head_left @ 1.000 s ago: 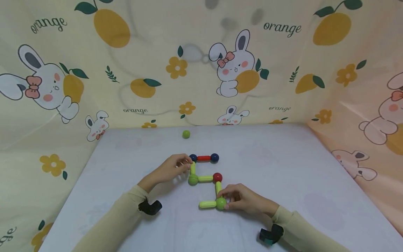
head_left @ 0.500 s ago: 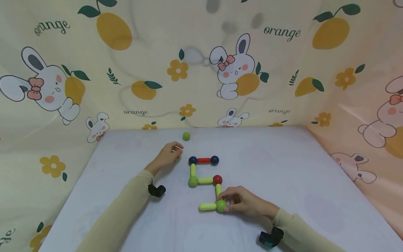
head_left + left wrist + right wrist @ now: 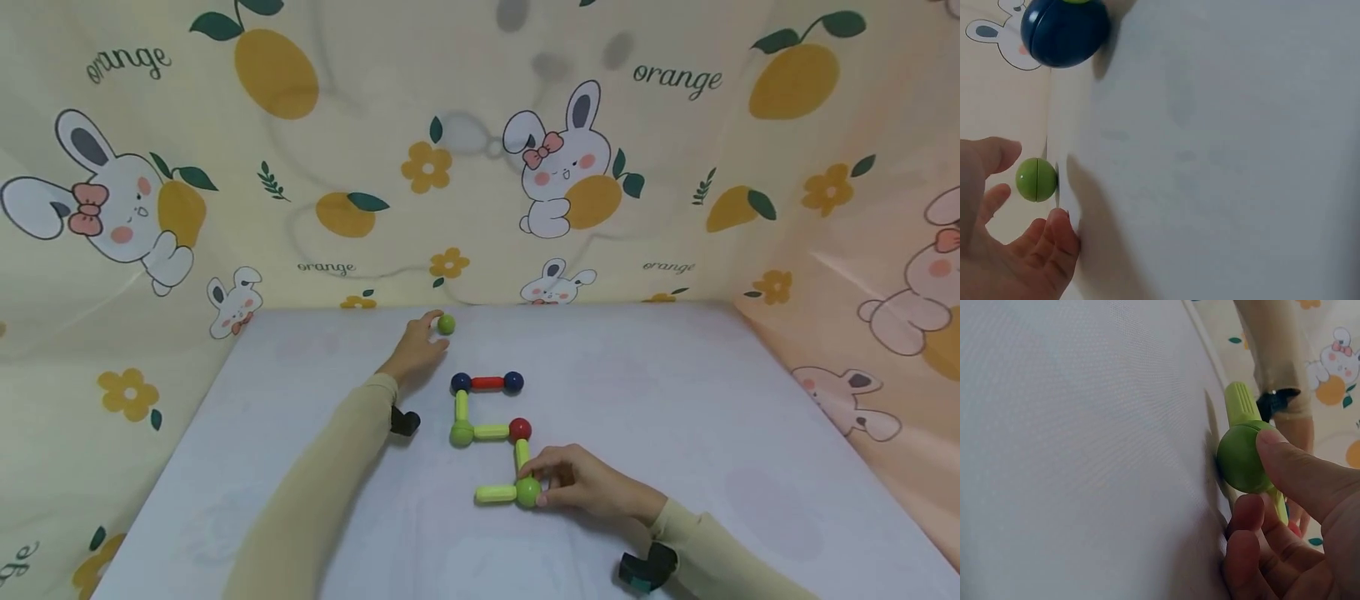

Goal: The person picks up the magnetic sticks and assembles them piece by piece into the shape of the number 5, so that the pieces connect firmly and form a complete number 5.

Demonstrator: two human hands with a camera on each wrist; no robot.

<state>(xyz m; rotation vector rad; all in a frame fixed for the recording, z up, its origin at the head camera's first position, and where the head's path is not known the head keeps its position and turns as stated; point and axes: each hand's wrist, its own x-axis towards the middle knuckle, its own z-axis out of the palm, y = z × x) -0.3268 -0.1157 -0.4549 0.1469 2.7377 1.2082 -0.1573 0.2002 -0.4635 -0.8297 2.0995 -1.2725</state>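
Note:
My left hand (image 3: 417, 348) reaches to the far side of the table, thumb and fingers spread around a loose green ball (image 3: 446, 324). In the left wrist view a gap shows between the fingertips and that ball (image 3: 1037, 179). My right hand (image 3: 588, 481) pinches the green ball (image 3: 1244, 456) at the near corner of a zigzag chain of magnetic rods and balls. A yellow-green rod (image 3: 496, 494) points left from this ball. Farther along come a red ball (image 3: 520, 429), another green ball (image 3: 461, 432), two dark blue balls (image 3: 513, 382) and a red rod (image 3: 487, 383).
The chain lies flat on the white tabletop (image 3: 637, 375). Behind the table hangs a cream cloth (image 3: 480, 200) printed with rabbits and oranges, which also covers both sides. A black wrist camera (image 3: 648, 567) sits on the right sleeve, another (image 3: 406, 422) on the left.
My left hand has left the chain near the dark blue ball and moved away from me to the loose green ball, its fingers spreading. The right hand keeps its pinch in place.

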